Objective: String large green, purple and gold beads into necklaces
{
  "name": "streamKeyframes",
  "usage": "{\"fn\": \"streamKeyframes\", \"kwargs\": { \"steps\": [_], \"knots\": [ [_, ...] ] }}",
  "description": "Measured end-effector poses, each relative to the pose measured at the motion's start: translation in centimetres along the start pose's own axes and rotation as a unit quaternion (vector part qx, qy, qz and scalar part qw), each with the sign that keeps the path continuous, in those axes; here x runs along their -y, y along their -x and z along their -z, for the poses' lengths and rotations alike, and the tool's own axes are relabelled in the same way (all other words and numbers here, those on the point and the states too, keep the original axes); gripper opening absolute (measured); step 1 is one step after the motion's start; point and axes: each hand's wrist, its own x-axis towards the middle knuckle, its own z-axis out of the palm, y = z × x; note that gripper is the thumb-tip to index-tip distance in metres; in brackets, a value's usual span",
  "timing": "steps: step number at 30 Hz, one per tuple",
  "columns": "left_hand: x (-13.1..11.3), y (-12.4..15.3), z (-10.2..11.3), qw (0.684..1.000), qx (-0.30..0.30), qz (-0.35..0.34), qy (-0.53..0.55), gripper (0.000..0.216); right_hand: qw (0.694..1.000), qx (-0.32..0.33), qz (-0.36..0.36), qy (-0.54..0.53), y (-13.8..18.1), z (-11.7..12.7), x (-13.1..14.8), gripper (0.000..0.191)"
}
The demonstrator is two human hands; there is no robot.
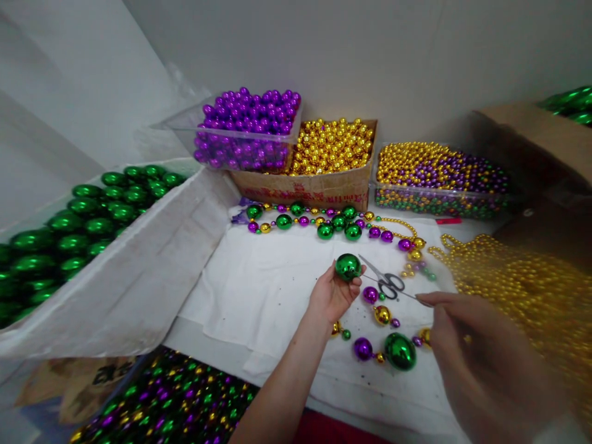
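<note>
My left hand (pixel 333 293) is closed around a large shiny green ball (pixel 348 266), held above the white cloth. A thin strand (pixel 409 295), thread or wire, stretches from near this ball toward my right hand (pixel 476 351). That hand is blurred, its thumb and forefinger pinched on the strand's end. Scissors (pixel 390 283) with dark handles lie between the two hands, blades pointing away to the left. Below them curves a string of beads, with a purple bead (pixel 363 349), a gold bead (pixel 382 315) and another large green bead (pixel 400 351); my right hand hides part of it.
A finished-looking bead strand (pixel 325 230) lies across the white cloth (pixel 259 290). Behind stand a clear bin of purple beads (pixel 250 126), a cardboard box (pixel 300 190) of gold beads and a mixed-bead bin (pixel 439 197). Green balls (pixel 87 225) fill the left box; gold chains (pixel 513 290) pile up right.
</note>
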Motion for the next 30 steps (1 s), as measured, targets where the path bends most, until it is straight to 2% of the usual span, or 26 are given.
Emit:
{"fn": "streamKeyframes", "kwargs": {
  "steps": [6,10,19,23,30],
  "knots": [
    [-0.1,-0.1,0.1,1.000,-0.016,0.000,-0.006,0.028,0.997,0.048,0.064,0.001,-0.3,-0.6,0.3,0.009],
    [-0.2,-0.1,0.1,1.000,-0.018,0.004,-0.001,0.029,0.994,0.057,0.096,0.015,-0.8,-0.8,0.8,0.006],
    [-0.1,-0.3,0.3,1.000,-0.018,0.017,0.010,0.031,0.992,0.055,0.116,-0.007,-1.1,-2.7,0.6,0.010],
    [0.0,-0.4,0.4,0.999,-0.011,0.028,0.015,0.033,0.990,0.076,0.116,-0.027,-1.0,-3.8,0.0,0.011],
    [0.2,-0.5,0.6,1.000,0.005,0.013,-0.009,0.029,0.988,0.089,0.127,-0.012,-0.8,-5.1,-0.7,0.011]
  ]
}}
